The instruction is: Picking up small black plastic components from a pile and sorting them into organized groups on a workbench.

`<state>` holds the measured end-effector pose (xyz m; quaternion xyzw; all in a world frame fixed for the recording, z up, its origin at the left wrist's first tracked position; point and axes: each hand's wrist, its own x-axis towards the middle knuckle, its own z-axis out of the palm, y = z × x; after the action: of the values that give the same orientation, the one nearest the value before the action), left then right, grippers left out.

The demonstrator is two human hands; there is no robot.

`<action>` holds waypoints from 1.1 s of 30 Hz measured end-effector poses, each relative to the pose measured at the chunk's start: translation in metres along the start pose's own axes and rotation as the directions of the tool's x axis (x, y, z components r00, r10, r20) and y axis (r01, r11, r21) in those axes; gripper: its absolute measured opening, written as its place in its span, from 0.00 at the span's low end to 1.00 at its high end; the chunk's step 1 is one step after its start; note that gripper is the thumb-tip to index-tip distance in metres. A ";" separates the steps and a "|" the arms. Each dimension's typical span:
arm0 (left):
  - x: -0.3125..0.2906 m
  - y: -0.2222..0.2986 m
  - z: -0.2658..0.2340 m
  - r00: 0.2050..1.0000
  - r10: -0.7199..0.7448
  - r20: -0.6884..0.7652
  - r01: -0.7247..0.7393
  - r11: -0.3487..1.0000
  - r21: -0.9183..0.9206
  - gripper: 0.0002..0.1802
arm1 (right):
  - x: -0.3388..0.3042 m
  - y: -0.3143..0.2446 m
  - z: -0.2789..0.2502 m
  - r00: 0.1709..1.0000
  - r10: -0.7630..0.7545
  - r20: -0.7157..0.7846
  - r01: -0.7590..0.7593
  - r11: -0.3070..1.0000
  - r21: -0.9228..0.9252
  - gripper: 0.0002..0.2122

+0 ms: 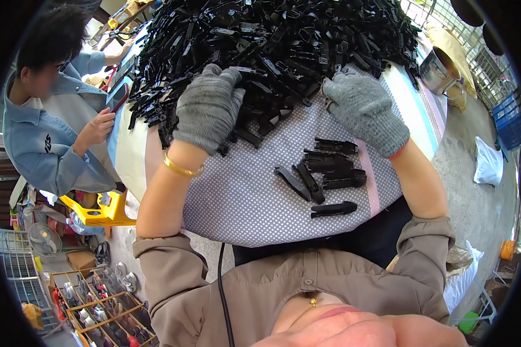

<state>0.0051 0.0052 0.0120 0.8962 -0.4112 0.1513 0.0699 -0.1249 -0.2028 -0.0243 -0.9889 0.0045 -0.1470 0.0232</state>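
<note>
A large heap of black plastic clip-like parts (283,52) covers the far half of the cloth-covered table (231,202). My left hand (208,110), in a grey knitted glove, rests at the heap's near left edge. Its fingers are curled down among the parts, and their tips are hidden. At the heap's right edge is my right hand (364,110), gloved the same way. Its fingers bend inward, and what they hold, if anything, does not show. Between my forearms lies a small group of separate black parts (333,168), some side by side, one apart nearer me (334,209).
At the left, a co-worker in a light blue jacket (52,139) sits by the table, one hand at its edge. A yellow plastic stool (101,211) stands below. A metal bucket (440,70) is beside the table's right edge. A black cable (223,295) hangs near my left side.
</note>
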 end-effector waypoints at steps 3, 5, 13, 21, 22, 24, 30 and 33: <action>0.010 -0.002 0.001 0.974 -0.016 0.224 -0.014 0.991 0.133 0.16 | -0.003 -0.006 -0.004 0.997 0.071 0.045 -0.068 0.996 -0.059 0.08; 0.012 -0.004 0.001 0.970 -0.007 0.242 -0.027 0.990 0.139 0.16 | -0.005 -0.004 -0.003 0.995 0.080 0.059 -0.076 0.995 -0.065 0.08; 0.007 -0.008 0.005 0.994 0.007 -0.110 -0.098 0.504 -0.858 0.13 | 0.007 0.006 -0.015 0.955 0.269 0.125 -0.287 0.735 0.615 0.07; -0.011 0.031 0.001 0.790 0.321 0.522 0.587 -0.149 -0.796 0.24 | -0.001 0.000 -0.007 0.919 0.278 0.281 -0.255 -0.127 0.959 0.09; -0.013 0.034 0.005 0.790 0.321 0.522 0.587 -0.150 -0.796 0.24 | -0.001 0.001 -0.005 0.918 0.278 0.282 -0.255 -0.127 0.958 0.09; -0.016 0.039 0.009 0.845 0.273 0.459 0.461 0.062 -0.885 0.22 | -0.002 0.003 -0.002 0.902 0.284 0.325 -0.267 -0.224 0.937 0.09; -0.014 0.042 0.012 0.876 0.168 0.452 0.426 0.173 -0.888 0.19 | -0.004 -0.003 -0.008 0.905 0.251 0.344 -0.330 -0.099 0.939 0.09; -0.015 0.046 0.013 0.891 0.138 0.433 0.408 0.180 -0.895 0.18 | -0.007 -0.004 -0.004 0.967 0.215 0.137 -0.169 0.138 0.976 0.09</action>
<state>-0.0356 -0.0174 -0.0051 0.6866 -0.3321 -0.3484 0.5449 -0.1329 -0.1989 -0.0228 -0.7277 0.0350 -0.1285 0.6729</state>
